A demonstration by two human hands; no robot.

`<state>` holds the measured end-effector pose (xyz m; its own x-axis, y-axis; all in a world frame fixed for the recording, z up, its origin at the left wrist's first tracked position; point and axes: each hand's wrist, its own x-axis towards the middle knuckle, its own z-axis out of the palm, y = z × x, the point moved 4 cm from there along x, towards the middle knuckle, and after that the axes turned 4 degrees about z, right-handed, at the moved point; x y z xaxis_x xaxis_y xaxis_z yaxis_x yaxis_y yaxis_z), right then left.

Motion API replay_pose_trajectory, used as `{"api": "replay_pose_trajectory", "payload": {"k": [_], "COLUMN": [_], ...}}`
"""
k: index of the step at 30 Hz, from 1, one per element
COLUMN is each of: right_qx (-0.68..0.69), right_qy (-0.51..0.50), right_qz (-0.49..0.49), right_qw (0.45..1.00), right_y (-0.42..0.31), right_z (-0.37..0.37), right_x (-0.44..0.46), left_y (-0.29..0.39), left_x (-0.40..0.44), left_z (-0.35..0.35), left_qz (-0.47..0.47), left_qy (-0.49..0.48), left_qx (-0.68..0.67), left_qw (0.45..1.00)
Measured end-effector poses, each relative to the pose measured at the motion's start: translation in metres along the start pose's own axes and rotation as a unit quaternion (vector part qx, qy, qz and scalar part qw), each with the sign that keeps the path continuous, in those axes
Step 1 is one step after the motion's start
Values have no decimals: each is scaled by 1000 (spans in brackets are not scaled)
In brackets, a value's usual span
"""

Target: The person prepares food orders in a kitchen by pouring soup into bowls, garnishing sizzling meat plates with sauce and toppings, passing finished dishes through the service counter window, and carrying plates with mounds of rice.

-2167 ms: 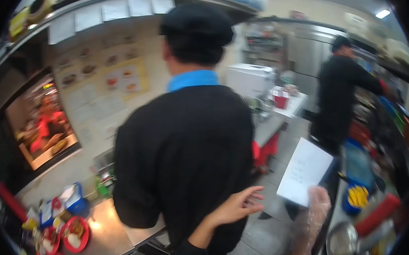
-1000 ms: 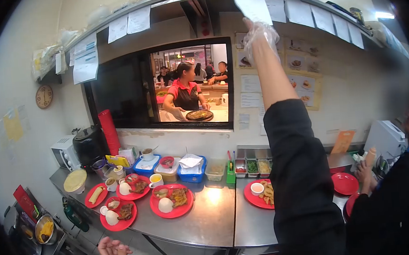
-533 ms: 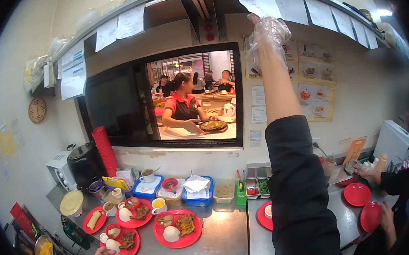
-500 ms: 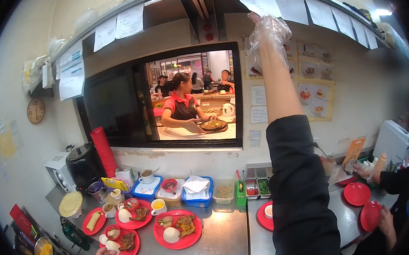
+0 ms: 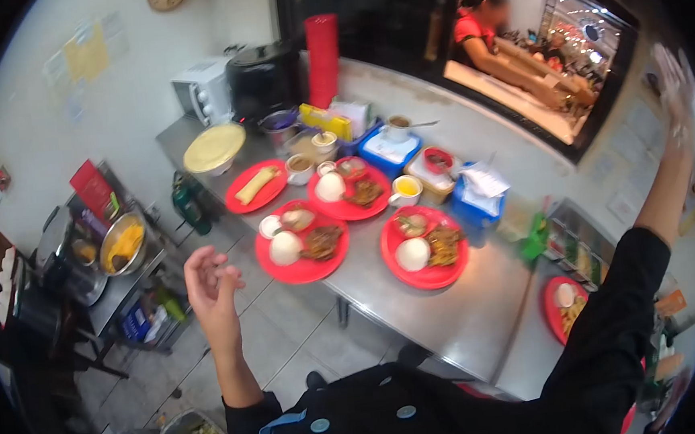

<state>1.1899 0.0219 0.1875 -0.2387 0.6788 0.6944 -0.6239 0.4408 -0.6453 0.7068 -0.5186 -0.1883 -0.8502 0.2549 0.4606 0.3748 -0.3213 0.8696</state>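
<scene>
A person's left hand point(image 5: 214, 287) hanging empty, fingers loosely curling, beside the table point(image 5: 468, 321), nearest plate point(image 5: 299, 274) sitting at the table's near edge, gloved right hand point(image 5: 674, 85) hovering above the table's right, grip too blurred to tell

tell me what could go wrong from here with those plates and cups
The red plate nearest the left hand appears to sit right at the front edge of the steel table; a brush of that hand might push it off onto the floor.

The cup of yellow liquid stands close among the food plates, so lifting one carelessly could knock it and spill it.
</scene>
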Motion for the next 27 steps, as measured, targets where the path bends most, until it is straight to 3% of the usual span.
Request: {"api": "replay_pose_trajectory", "payload": {"k": [1,3,5,7,8,10,12,14,16,18,20,21,23,24,26,27], "right_qx": [-59,-101,-165,-316,-314,-393,-368,-305,-306,-292,-255,-262,-454,-457,-634,-637], "right_qy": [181,101,33,99,33,3,0,14,89,163,315,330,389,401,360,367], "right_qz": [-45,79,118,212,184,282,305,326,342,351,242,237,246,247,203,210], "right_qw": [981,987,979,920,931,875,879,894,884,875,882,875,762,755,654,644], "right_y": [41,108,182,225,246,285,321,352,368,395,417,426,437,448,457,462], "right_z": [70,48,59,145,160,190,210,204,181,137,59,23,-45,-65,-90,-101], "right_x": [-75,-115,-183,-256,-279,-310,-334,-348,-349,-347,-345,-343,-336,-331,-330,-340], "left_y": [-9,-29,-58,-104,-128,-179,-237,-286,-363,-394,-427,-451,-459,-464,-468,-467], "left_x": [13,39,70,98,111,134,151,168,185,199,212,217,220,222,221,218], "left_z": [-20,-54,-75,-82,-76,-58,-16,29,61,90,105,108,114,118,120,120], "left_qz": [-10,-34,-52,-117,-134,-158,-210,-227,-261,-336,-376,-387,-394,-397,-392,-398], "left_qy": [3,1,-4,-56,-85,-124,-248,-271,-266,-215,-198,-207,-217,-230,-243,-254], "left_qx": [4,14,13,32,44,56,41,35,8,-7,-17,-21,22,24,-18,-13], "left_qw": [1000,999,999,991,986,978,945,935,928,917,905,898,893,888,887,881]}}
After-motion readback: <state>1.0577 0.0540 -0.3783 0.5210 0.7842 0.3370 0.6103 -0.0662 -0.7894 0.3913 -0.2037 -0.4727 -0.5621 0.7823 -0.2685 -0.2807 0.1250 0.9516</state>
